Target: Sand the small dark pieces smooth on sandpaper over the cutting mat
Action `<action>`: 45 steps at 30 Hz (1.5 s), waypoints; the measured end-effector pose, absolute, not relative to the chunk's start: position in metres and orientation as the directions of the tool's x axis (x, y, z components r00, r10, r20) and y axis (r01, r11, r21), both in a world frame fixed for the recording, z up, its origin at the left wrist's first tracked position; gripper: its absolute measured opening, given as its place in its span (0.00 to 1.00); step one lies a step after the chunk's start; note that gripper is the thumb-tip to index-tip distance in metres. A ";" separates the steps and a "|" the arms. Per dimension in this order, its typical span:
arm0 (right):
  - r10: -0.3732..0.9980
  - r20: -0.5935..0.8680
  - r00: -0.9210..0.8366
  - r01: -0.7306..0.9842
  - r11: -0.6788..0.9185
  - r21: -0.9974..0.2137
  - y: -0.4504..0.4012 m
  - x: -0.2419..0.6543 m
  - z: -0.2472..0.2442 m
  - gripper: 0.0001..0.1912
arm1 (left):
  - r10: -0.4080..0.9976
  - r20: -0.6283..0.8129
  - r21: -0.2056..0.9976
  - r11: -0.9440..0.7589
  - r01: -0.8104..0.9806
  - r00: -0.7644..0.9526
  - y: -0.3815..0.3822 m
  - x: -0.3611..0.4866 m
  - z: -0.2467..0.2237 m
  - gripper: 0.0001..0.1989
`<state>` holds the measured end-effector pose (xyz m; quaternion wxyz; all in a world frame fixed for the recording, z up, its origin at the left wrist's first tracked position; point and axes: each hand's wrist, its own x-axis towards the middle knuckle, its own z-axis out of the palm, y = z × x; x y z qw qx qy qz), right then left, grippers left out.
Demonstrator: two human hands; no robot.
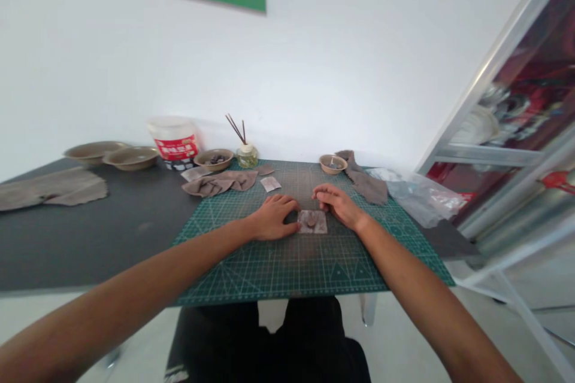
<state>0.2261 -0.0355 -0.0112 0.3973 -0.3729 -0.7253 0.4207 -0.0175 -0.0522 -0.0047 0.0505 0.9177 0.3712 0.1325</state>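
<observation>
A small flat rectangular piece (320, 226), greyish with blotches, lies on the green cutting mat (274, 263). On top of it sits a small round brownish disc (311, 222). My left hand (275, 217) rests at the piece's left edge, thumb and fingers apart, their tips touching or very near it. Close to the upper right corner, my right hand (336, 203) is curled with thumb and fingertips drawn together. Whatever those fingertips hold, if anything, is too small to make out.
Behind my hands are a pale square packet (270, 184), a crumpled brown cloth (224, 182), a bowl of dark pieces (214, 159), a reed diffuser (247, 155) and a white bucket (175, 140). A small bowl (333, 164), another cloth (366, 179) and plastic bags (417, 194) lie right.
</observation>
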 end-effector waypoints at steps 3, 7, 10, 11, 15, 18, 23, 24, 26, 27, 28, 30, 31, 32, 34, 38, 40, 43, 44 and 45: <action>0.889 0.298 -0.348 0.262 0.397 -0.880 -0.049 0.222 -0.014 0.18 | 0.710 0.201 0.165 -0.703 0.692 0.674 -0.057 -0.016 -0.004 0.20; 0.862 0.367 -0.350 0.359 0.485 -0.798 -0.076 0.217 -0.015 0.14 | 0.722 0.190 0.121 -0.689 0.714 0.665 -0.063 -0.013 0.002 0.20; 0.812 0.443 -0.380 0.423 0.579 -0.697 -0.091 0.213 -0.018 0.11 | 0.721 0.179 0.083 -0.689 0.720 0.669 -0.064 -0.013 0.007 0.20; 0.793 0.470 -0.388 0.441 0.607 -0.661 -0.094 0.212 -0.020 0.11 | 0.719 0.177 0.072 -0.691 0.719 0.673 -0.064 -0.013 0.008 0.20; 0.731 0.541 -0.416 0.505 0.680 -0.531 -0.094 0.209 -0.028 0.11 | 0.701 0.191 0.053 -0.706 0.706 0.687 -0.062 -0.018 0.003 0.20; 0.710 0.550 -0.440 0.537 0.699 -0.472 -0.091 0.207 -0.033 0.12 | 0.695 0.216 0.067 -0.711 0.700 0.686 -0.060 -0.022 -0.005 0.21; 0.701 0.534 -0.473 0.553 0.708 -0.439 -0.086 0.208 -0.036 0.12 | 0.691 0.228 0.100 -0.718 0.689 0.686 -0.057 -0.025 -0.014 0.23; 0.700 0.532 -0.476 0.554 0.709 -0.437 -0.086 0.209 -0.036 0.12 | 0.691 0.228 0.103 -0.718 0.689 0.686 -0.056 -0.025 -0.015 0.23; 0.699 0.531 -0.478 0.558 0.709 -0.431 -0.086 0.210 -0.035 0.12 | 0.691 0.230 0.103 -0.717 0.689 0.685 -0.054 -0.024 -0.016 0.23; 0.698 0.532 -0.480 0.559 0.711 -0.427 -0.086 0.210 -0.035 0.12 | 0.692 0.230 0.100 -0.717 0.690 0.685 -0.054 -0.024 -0.016 0.22; 0.695 0.535 -0.480 0.561 0.712 -0.422 -0.087 0.210 -0.034 0.12 | 0.692 0.230 0.096 -0.715 0.692 0.684 -0.054 -0.023 -0.016 0.22; 0.689 0.544 -0.478 0.565 0.716 -0.410 -0.088 0.210 -0.032 0.13 | 0.697 0.233 0.084 -0.709 0.700 0.678 -0.055 -0.022 -0.016 0.21; 0.686 0.551 -0.476 0.568 0.717 -0.403 -0.088 0.209 -0.031 0.14 | 0.701 0.235 0.076 -0.704 0.706 0.673 -0.056 -0.022 -0.016 0.21; 0.682 0.557 -0.474 0.572 0.719 -0.394 -0.089 0.208 -0.029 0.15 | 0.706 0.238 0.068 -0.697 0.714 0.667 -0.056 -0.021 -0.015 0.20; 0.671 0.567 -0.478 0.579 0.726 -0.372 -0.089 0.207 -0.027 0.17 | 0.718 0.243 0.049 -0.680 0.731 0.652 -0.058 -0.019 -0.014 0.20; 0.647 0.561 -0.517 0.583 0.746 -0.323 -0.089 0.205 -0.026 0.17 | 0.753 0.253 0.024 -0.633 0.774 0.608 -0.063 -0.012 -0.012 0.18; 0.646 0.544 -0.535 0.588 0.747 -0.310 -0.089 0.206 -0.027 0.17 | 0.774 0.253 0.029 -0.606 0.795 0.580 -0.064 -0.008 -0.013 0.18; 0.654 0.504 -0.565 0.593 0.746 -0.303 -0.089 0.209 -0.030 0.16 | 0.797 0.248 0.053 -0.578 0.814 0.550 -0.063 -0.004 -0.016 0.19; 0.657 0.492 -0.571 0.595 0.744 -0.303 -0.089 0.209 -0.031 0.15 | 0.802 0.247 0.060 -0.572 0.818 0.543 -0.062 -0.003 -0.018 0.19; 0.660 0.483 -0.576 0.597 0.743 -0.303 -0.089 0.210 -0.032 0.15 | 0.806 0.246 0.066 -0.568 0.821 0.538 -0.062 -0.003 -0.019 0.19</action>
